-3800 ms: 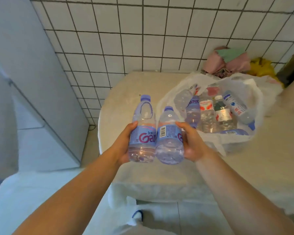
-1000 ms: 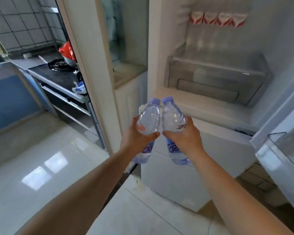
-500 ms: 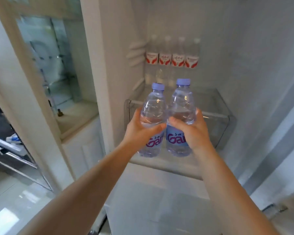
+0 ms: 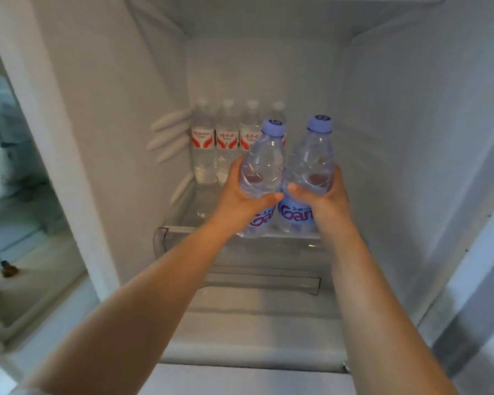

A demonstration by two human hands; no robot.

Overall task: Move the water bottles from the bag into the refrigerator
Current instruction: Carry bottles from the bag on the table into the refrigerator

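**Both bottles now over the fridge shelf, not released yet**

Left bottle and right bottle, both with purple caps, are upright and touching side by side, leaning slightly apart at the caps. Half a second ago they were held in front of the shelf; now their bases are at or just past the shelf's front edge, inside the refrigerator. Can't tell whether the bases are resting on the shelf yet; the hands and labels hide the contact.

Left hand is wrapped around the left bottle at its waist, thumb across the front. Right hand is wrapped the same way around the right bottle. Both grips are closed around the bottles, no sign of letting go.

Behind the shelf's front edge, along the back of the shelf, stands a row of red-label bottles, upright; at least four caps show. The two held bottles sit in front of that row, apart from it, right of its middle.

Below the shelf is a clear drawer.

Judgement: the carry is done and this is the set-down step. Likely needs a short push in and down, then release. The bag is out of view, so how many bottles remain can't be told.
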